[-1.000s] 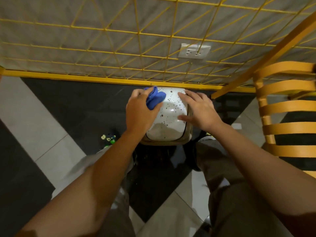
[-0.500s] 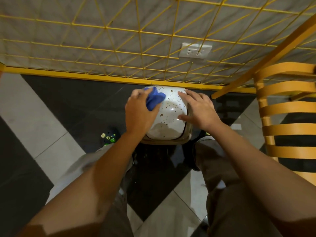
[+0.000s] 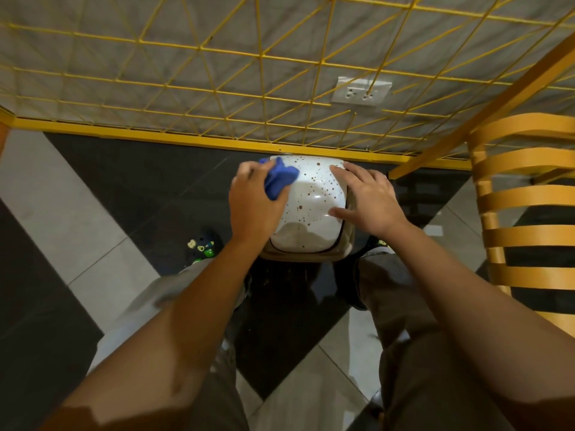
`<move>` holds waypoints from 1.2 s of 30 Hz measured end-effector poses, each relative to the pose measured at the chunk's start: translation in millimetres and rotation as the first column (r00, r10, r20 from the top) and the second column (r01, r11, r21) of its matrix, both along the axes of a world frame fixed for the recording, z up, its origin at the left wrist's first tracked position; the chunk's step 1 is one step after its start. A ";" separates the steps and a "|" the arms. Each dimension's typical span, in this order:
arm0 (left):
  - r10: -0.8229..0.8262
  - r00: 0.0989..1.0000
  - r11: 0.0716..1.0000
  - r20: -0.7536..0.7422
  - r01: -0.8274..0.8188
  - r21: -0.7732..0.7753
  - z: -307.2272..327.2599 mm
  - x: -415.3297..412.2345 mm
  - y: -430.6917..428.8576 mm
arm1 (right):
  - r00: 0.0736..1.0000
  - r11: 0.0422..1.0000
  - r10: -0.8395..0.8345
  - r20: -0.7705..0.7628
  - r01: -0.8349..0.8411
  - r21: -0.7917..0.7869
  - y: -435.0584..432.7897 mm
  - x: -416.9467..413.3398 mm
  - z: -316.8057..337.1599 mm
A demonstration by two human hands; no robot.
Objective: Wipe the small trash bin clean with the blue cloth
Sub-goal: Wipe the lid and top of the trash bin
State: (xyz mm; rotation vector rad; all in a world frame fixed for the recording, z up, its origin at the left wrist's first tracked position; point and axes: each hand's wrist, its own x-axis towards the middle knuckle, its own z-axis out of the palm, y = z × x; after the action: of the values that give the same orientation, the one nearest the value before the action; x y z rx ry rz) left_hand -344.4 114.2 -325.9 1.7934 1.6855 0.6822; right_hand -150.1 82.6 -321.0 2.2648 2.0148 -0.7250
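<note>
The small trash bin (image 3: 311,206) stands on the floor between my knees, close to the wall; its white lid is dotted with brown specks and sits in a tan rim. My left hand (image 3: 253,203) is closed on the bunched blue cloth (image 3: 278,178), which presses against the lid's far left corner. My right hand (image 3: 368,200) lies flat on the lid's right edge, fingers spread, thumb resting on the lid. The bin's body below the lid is hidden.
A yellow wire grid (image 3: 264,88) covers the grey wall right behind the bin, with a wall socket (image 3: 361,94) behind it. A yellow slatted chair (image 3: 529,213) stands at the right. A dark shoe with green charms (image 3: 203,247) rests on the left floor tiles.
My left hand with the cloth has slid slightly left and toward the lid's far corner. The right hand has stayed on the lid's right edge.
</note>
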 end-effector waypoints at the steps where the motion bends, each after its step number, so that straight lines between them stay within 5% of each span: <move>1: -0.064 0.998 0.998 0.000 0.064 0.012 -0.9 4.1 -4.2 | 1.000 1.000 -0.003 0.000 0.003 -0.001 0.2 -0.4 -0.1; 6: -0.157 0.986 0.982 -0.064 0.163 0.098 -4.8 18.7 -4.8 | 1.000 1.000 -0.012 0.007 0.012 0.006 2.3 -0.4 -2.8; 16: 0.196 0.979 0.980 0.046 -0.195 -0.026 1.9 1.3 37.0 | 1.000 1.000 -0.012 0.013 0.011 0.012 -1.0 -6.6 -5.2; 25: -0.088 0.996 0.994 0.020 0.086 0.069 1.7 23.7 20.2 | 1.000 1.000 -0.014 0.010 0.014 0.009 0.8 -3.5 -5.9; 31: 0.090 0.993 0.994 -0.080 -0.094 -0.052 7.0 20.0 51.8 | 1.000 1.000 0.001 0.018 -0.001 0.010 0.8 -2.4 -3.6; 36: 0.171 0.985 0.985 -0.023 -0.171 -0.028 4.4 6.1 36.6 | 1.000 1.000 0.002 0.012 -0.002 0.010 0.3 -2.4 -5.5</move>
State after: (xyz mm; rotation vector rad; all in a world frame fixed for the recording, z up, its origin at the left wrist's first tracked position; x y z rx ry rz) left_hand -338.2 150.8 -321.5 1.6534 1.8695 0.7085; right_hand -152.5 82.9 -326.4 2.2669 2.0201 -0.7011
